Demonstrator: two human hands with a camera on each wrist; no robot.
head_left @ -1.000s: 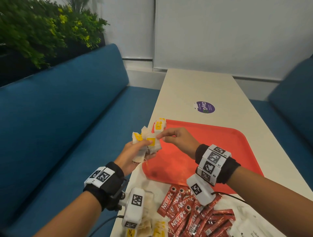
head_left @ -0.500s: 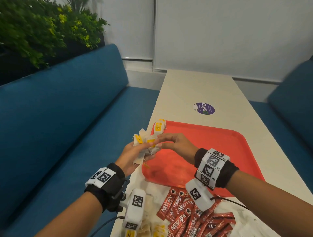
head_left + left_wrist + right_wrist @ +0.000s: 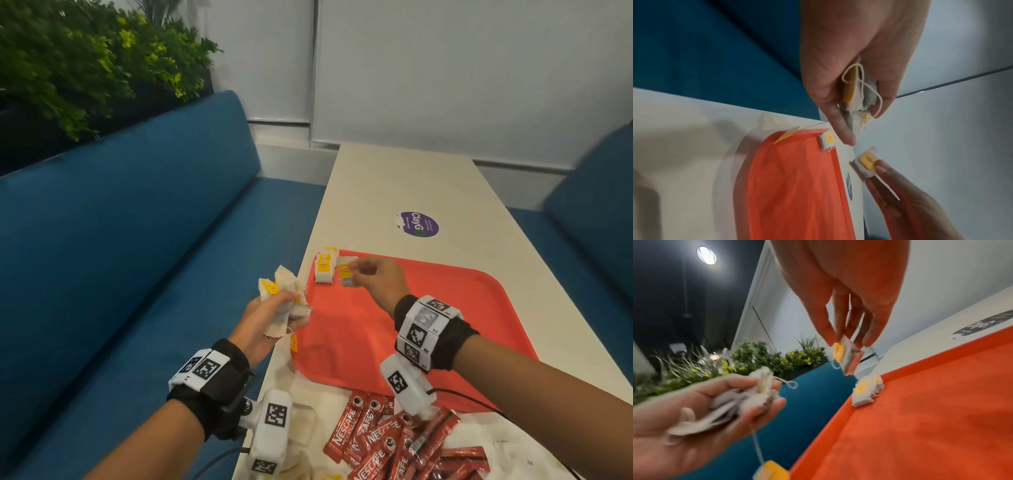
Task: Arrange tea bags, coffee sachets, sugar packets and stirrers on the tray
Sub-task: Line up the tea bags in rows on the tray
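Right hand [image 3: 376, 281] pinches a single tea bag [image 3: 346, 274] with a yellow tag between thumb and fingertips, held over the far-left corner of the red tray [image 3: 428, 325], not touching the tray floor in the right wrist view. Just beside it, a short row of placed tea bags [image 3: 323, 269] sits in that corner against the rim. Left hand [image 3: 263, 318] is off the tray's left edge, fingers curled round a bunch of tea bags [image 3: 281, 294]; one string hangs from the bunch with a yellow tag [image 3: 770, 470] dangling. Nescafe coffee sachets [image 3: 387, 442] lie in a loose pile on the white table [image 3: 394, 181], nearer the person than the tray. A purple sticker [image 3: 418, 223] is on the table beyond the tray.
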